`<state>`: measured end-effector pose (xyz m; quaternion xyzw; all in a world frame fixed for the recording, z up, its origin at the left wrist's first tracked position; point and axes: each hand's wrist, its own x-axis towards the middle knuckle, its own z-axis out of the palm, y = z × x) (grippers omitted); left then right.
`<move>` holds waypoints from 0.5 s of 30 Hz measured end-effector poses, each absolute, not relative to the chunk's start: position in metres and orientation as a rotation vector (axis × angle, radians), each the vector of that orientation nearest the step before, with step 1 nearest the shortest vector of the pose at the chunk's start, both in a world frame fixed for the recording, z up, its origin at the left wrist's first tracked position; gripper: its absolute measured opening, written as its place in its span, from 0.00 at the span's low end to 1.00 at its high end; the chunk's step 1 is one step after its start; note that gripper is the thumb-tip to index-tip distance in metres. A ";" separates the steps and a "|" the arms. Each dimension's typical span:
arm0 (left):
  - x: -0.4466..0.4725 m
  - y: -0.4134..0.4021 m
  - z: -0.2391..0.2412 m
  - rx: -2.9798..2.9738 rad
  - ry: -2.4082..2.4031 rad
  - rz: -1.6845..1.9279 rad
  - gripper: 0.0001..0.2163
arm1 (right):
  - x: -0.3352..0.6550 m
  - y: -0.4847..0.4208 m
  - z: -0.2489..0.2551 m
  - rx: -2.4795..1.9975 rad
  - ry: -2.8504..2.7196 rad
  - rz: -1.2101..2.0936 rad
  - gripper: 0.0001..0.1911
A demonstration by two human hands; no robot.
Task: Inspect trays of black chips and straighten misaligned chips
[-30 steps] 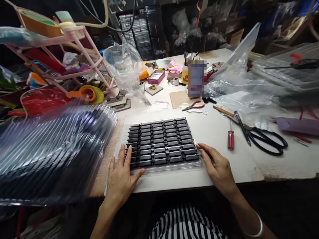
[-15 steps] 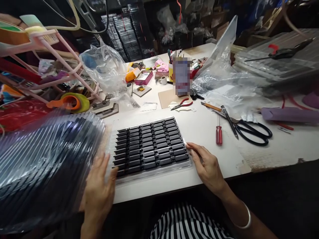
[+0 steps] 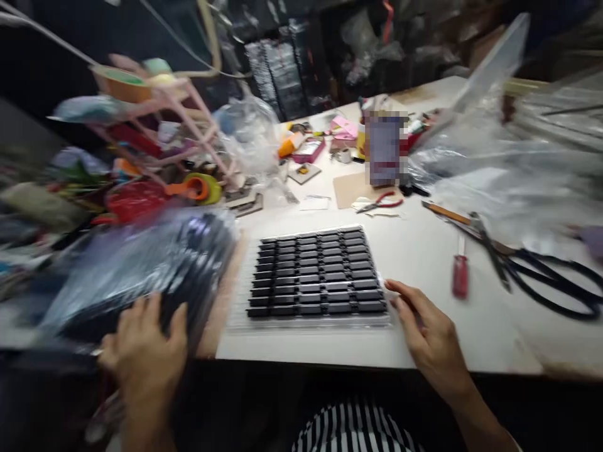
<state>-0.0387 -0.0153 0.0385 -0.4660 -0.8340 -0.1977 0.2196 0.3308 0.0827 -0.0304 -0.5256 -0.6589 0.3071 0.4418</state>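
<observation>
While right hand (image 3: 431,333) spreads against tray (image 3: 311,321), left hand (image 3: 141,358) seems flat on bagged stack (image 3: 155,263).

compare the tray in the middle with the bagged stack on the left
The tray is a single layer lying flat and unbagged on the table; the stack is a thick pile inside clear plastic. The right hand touches the tray's right edge; the left hand rests on the stack. Both hold rows of black parts.
</observation>
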 end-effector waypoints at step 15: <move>-0.040 0.004 0.054 -1.224 -2.208 -0.700 0.23 | 0.347 0.092 -0.044 -1.518 -1.718 0.783 0.25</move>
